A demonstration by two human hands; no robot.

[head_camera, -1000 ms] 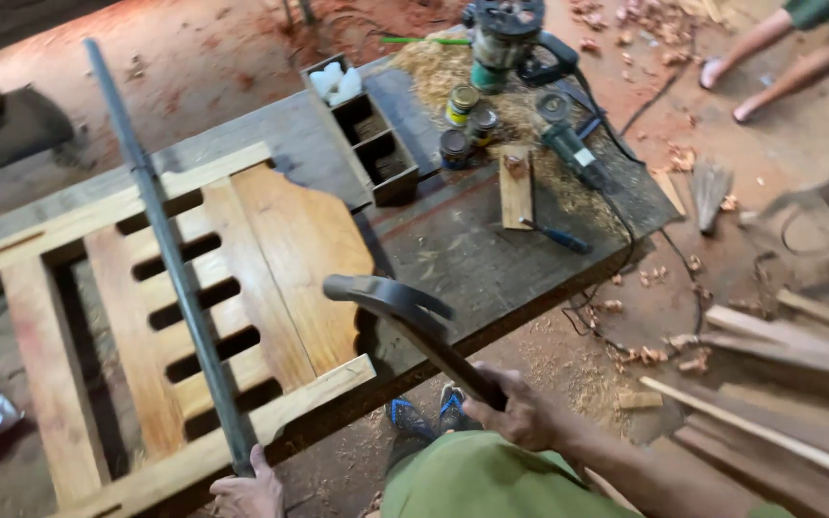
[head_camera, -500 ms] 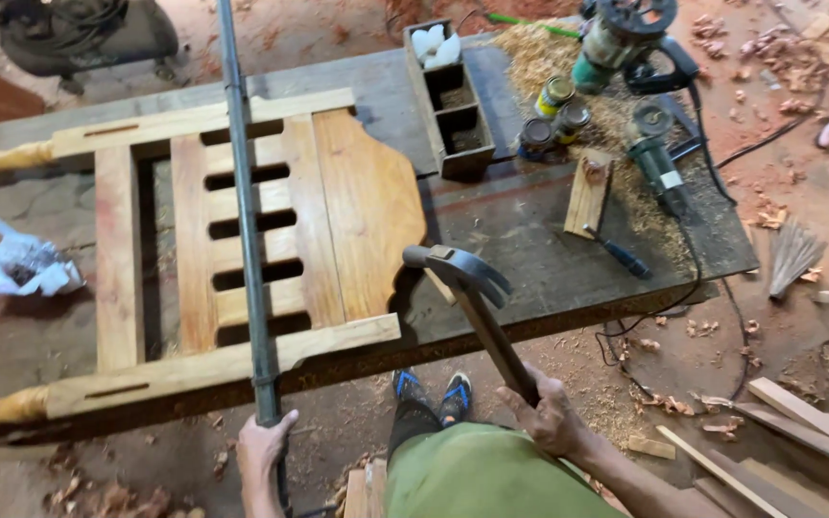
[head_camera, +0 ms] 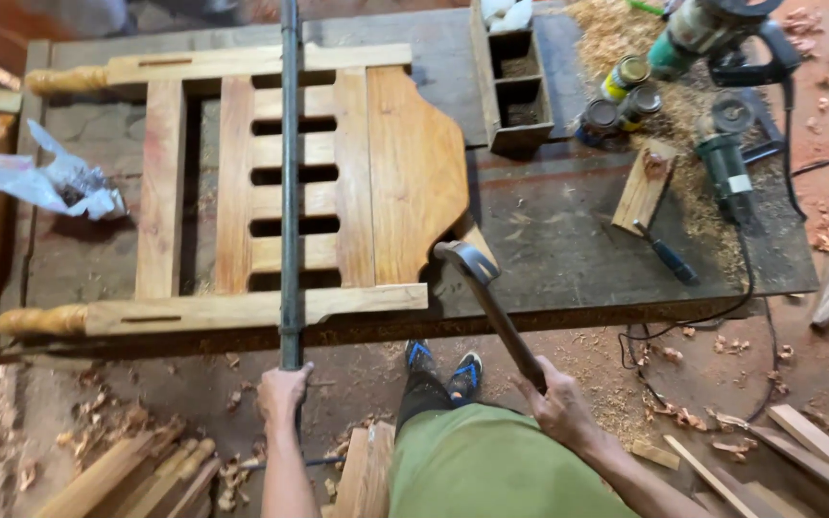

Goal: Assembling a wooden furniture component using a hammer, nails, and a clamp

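The left hand [head_camera: 283, 393] had its fingers wrapped tight around the near end of a long dark metal bar clamp [head_camera: 290, 182], which ran straight away from those fingers across a slatted, orange-brown wooden chair back frame [head_camera: 338, 182] lying flat on the dark worn desk [head_camera: 568, 240]. The right hand [head_camera: 556, 408] had its fingers closed round the wooden handle of a dark steel-headed hammer [head_camera: 491, 297], whose head sat ahead of those fingers, just at the frame's near right corner. Farther beyond the right fingers lay a small wooden block [head_camera: 647, 187], a green power router [head_camera: 712, 38] and a dark open wooden box [head_camera: 515, 82]
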